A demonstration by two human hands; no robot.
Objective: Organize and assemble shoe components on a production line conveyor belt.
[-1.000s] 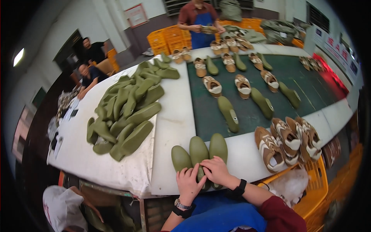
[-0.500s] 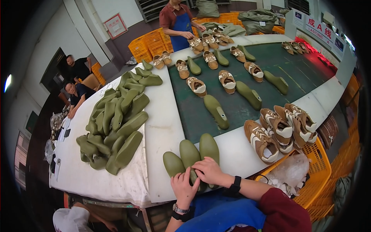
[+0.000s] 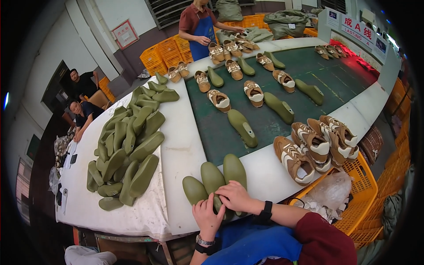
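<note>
White surface [image 3: 183, 148] fills the middle of the view, its edges bent by the lens, the corners lost in black. At six o'clock three green shoe lasts [image 3: 213, 179] stand side by side on its near edge, toes pointing toward twelve. Left hand [image 3: 207, 215] and right hand [image 3: 237, 197] meet over their near ends, fingers bent and covering them; whether they grip or merely rest there, I cannot tell.

At nine o'clock lies a heap of lasts [image 3: 126, 145], the lower ones mostly buried. Around one o'clock, brown-and-white shoes [image 3: 253, 93] and single lasts [image 3: 242, 128] sit on a dark green panel [image 3: 216, 139]. A cluster of shoes [image 3: 316, 148] near three o'clock overlaps too much to count safely. Below it, at four, an orange crate [image 3: 355, 223] holds a crumpled clear bag [image 3: 333, 192]; what lies underneath is hard to make out.

At twelve a co-worker in a blue apron [image 3: 202, 35] is cut off by the top edge. Pale clothing [image 3: 90, 256] shows at half past seven, its wearer mostly out of frame.
</note>
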